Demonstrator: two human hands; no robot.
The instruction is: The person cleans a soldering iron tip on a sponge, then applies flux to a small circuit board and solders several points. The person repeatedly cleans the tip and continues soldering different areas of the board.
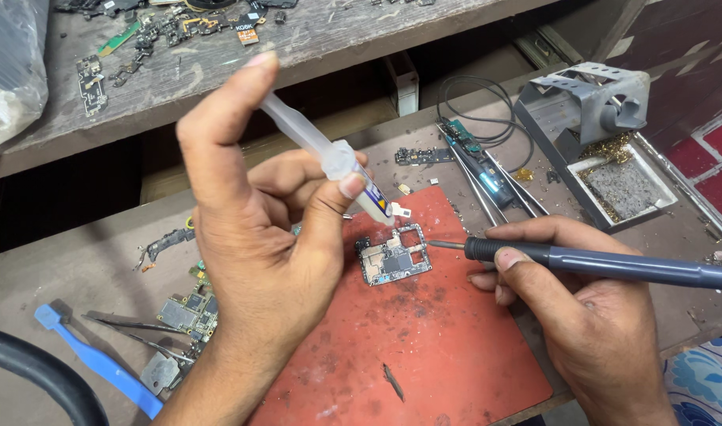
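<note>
Here, step in hand: by the look of it, paste is being laid from a syringe [329, 154] onto a small circuit board [393, 258] while a soldering iron [605, 265] waits at the board's 3 o'clock edge.
Board's place: flat on the red mat [424, 339], just below the syringe's nozzle, at about 10 o'clock on the mat.
Next move calls for: I judge, a slow thumb press with the nozzle held steady over one spot, and the iron's tip kept off the parts.
Left hand [250, 244]: raised over the mat's 9 o'clock side, fingers clamped round the syringe barrel, thumb on the plunger end at 12 o'clock.
Right hand [582, 308]: low at 3 o'clock, fingers closed on the iron's dark handle, tip pointing to 9 o'clock, just short of the board.
</note>
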